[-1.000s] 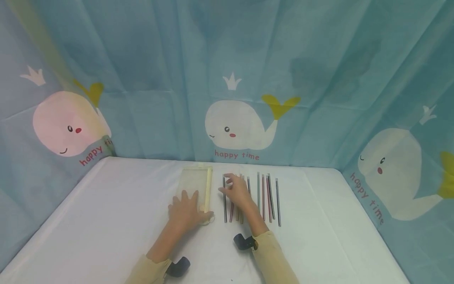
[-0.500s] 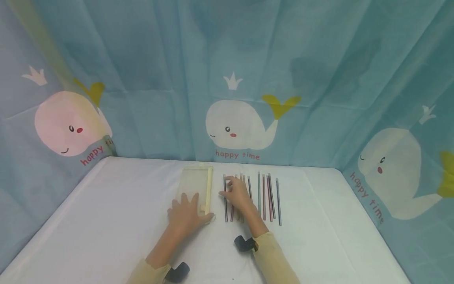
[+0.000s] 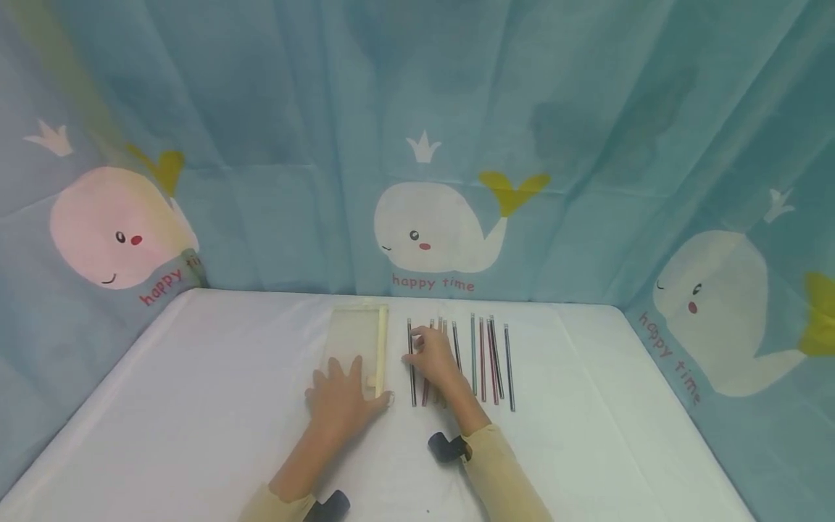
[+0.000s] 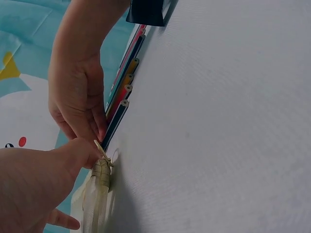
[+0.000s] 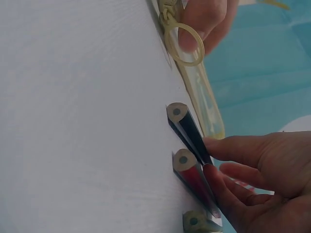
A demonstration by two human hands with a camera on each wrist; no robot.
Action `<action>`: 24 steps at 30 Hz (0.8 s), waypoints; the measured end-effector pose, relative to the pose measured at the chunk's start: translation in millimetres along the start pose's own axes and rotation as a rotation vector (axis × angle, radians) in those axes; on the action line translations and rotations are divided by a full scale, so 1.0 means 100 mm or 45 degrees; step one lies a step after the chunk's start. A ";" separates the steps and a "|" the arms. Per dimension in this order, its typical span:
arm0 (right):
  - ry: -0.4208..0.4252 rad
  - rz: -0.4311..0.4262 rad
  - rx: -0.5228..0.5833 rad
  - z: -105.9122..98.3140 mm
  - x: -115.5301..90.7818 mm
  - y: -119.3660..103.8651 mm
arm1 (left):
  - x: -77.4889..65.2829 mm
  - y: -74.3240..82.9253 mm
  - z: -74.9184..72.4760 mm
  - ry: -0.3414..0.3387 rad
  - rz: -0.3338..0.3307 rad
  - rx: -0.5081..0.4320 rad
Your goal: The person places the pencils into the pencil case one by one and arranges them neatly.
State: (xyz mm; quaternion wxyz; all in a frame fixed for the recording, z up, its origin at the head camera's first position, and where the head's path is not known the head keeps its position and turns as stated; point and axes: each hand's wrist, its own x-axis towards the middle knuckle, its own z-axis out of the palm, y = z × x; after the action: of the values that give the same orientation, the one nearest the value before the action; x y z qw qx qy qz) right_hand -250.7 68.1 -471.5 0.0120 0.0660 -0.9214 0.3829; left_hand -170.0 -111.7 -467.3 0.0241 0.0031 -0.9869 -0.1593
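My left hand (image 3: 342, 402) rests with spread fingers on a see-through zip pouch (image 3: 355, 330) with pale yellow edging. Its thumb lies by the zipper end, where a yellow pull ring (image 5: 189, 64) hangs in the right wrist view. To the right of the pouch, my right hand (image 3: 435, 359) pinches a dark pencil (image 3: 413, 388) lying on the table, thumb on one side and a finger on the other. A red pencil (image 5: 197, 179) lies beside it. My right hand partly covers several pencils in the head view.
More pencils, among them a green pencil (image 3: 473, 362) and a dark blue pencil (image 3: 509, 370), lie roughly parallel to the right on the white tablecloth (image 3: 587, 435). A blue whale-print curtain (image 3: 293, 217) surrounds the table's back and sides.
Both hands have shifted very slightly toward the near edge. The right thumb and finger have edged down along the dark pencil. The pouch and the other pencils lie as before.
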 end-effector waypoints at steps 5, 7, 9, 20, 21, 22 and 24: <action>0.004 0.004 -0.027 0.01 -0.01 -0.01 | 0.00 0.00 0.01 0.007 -0.003 0.030; 0.005 0.015 -0.028 0.01 -0.02 -0.02 | 0.01 0.00 0.01 0.000 -0.008 0.028; 0.003 0.023 -0.025 0.00 -0.02 -0.02 | 0.01 0.00 0.00 -0.009 -0.014 0.017; -0.023 0.070 -0.020 0.00 0.01 -0.03 | 0.01 -0.01 -0.09 -0.049 -0.022 -0.081; -0.023 0.071 -0.017 0.00 0.01 -0.02 | 0.01 -0.01 -0.10 -0.051 -0.022 -0.083; -0.024 0.071 -0.016 -0.01 0.01 -0.03 | 0.01 -0.02 -0.10 -0.054 -0.022 -0.082; -0.026 0.076 -0.014 -0.01 0.01 -0.03 | 0.02 -0.02 -0.10 -0.061 -0.021 -0.082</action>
State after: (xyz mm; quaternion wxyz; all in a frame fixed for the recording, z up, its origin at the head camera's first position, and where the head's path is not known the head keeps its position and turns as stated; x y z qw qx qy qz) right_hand -251.3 66.4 -468.1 -0.0084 0.0424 -0.9251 0.3772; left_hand -171.2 -116.9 -457.9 -0.0008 0.0066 -0.9816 -0.1910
